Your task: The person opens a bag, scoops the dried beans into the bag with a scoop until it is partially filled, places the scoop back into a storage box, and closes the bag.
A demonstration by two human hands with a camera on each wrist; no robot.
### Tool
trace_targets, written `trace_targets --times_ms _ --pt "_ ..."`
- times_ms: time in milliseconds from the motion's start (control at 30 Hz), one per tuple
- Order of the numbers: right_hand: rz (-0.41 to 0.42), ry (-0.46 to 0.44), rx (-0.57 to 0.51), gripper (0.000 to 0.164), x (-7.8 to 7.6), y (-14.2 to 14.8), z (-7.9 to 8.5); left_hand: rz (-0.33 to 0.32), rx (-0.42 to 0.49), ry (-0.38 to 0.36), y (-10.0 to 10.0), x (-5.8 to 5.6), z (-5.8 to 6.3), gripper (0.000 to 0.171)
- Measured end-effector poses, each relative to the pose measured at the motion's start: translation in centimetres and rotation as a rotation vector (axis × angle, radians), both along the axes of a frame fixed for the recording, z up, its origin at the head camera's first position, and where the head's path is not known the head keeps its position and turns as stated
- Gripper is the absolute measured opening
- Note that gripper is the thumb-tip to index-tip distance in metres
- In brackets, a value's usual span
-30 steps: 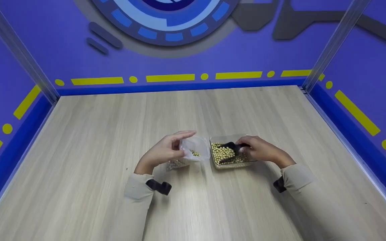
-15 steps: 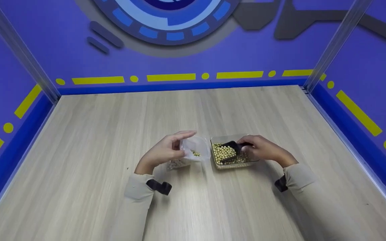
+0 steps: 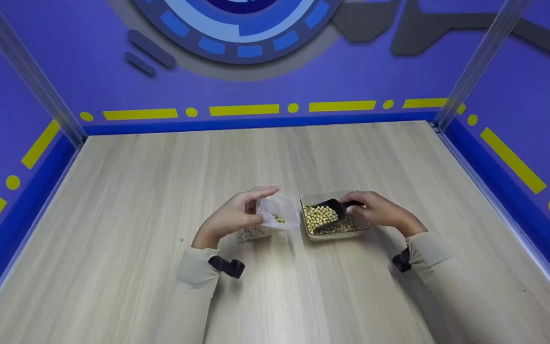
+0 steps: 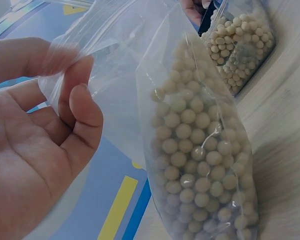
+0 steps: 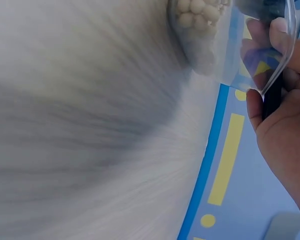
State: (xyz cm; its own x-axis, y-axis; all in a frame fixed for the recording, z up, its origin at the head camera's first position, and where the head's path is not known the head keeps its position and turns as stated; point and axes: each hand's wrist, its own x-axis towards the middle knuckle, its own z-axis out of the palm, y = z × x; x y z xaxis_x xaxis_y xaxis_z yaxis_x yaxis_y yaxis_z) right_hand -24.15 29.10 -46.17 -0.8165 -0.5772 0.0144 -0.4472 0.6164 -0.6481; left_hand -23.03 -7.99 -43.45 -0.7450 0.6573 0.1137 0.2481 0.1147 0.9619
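My left hand (image 3: pixel 231 216) pinches the rim of a clear zip-lock bag (image 3: pixel 275 205), its mouth spread wide. Many pale round beads (image 4: pixel 195 150) fill the lower part of the bag. To its right sits a clear plastic box (image 3: pixel 337 236) of the same beads. My right hand (image 3: pixel 380 210) grips the handle of a black scoop (image 3: pixel 336 206), whose bowl is heaped with beads and lies over the box. In the right wrist view the box's clear wall (image 5: pixel 290 40) stands in front of part of the fingers, and the black handle (image 5: pixel 272 97) runs into the palm.
Both containers stand on a wood-grain table (image 3: pixel 160 177). A blue panel (image 3: pixel 256 91) with yellow marks rises behind it, with more panels at both sides. Black wrist straps (image 3: pixel 227 266) show on both beige sleeves.
My right hand has lifted the scoop slightly and drawn it a little to the right, and its load of beads shows more fully. My left hand and the bag have stayed in place.
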Motion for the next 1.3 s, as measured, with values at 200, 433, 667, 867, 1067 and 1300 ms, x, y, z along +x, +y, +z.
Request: trace_targets --times_ms 200,433,667,867,1067,1300 --pt "-0.013 -0.027 -0.017 0.031 -0.2 0.3 0.0 -0.004 0.006 -0.016 0.0 0.0 0.0 0.065" --pt "-0.025 -0.062 -0.028 0.032 -0.4 0.4 -0.1 -0.01 0.009 -0.01 0.1 0.1 0.0 0.065" --pt "-0.035 -0.077 -0.055 0.032 -0.5 0.7 -0.3 -0.007 0.002 -0.02 0.1 0.0 -0.1 0.065" --pt "-0.044 -0.098 -0.076 0.033 -0.5 0.8 -0.3 -0.009 0.005 -0.024 0.1 0.0 -0.2 0.065" --pt "-0.054 -0.112 -0.088 0.033 -0.4 0.9 -0.3 -0.021 0.018 -0.04 0.1 -0.1 -0.2 0.066" --pt "-0.072 -0.121 -0.102 0.034 -0.5 1.1 -0.6 -0.021 0.013 -0.037 0.1 -0.1 -0.2 0.066"
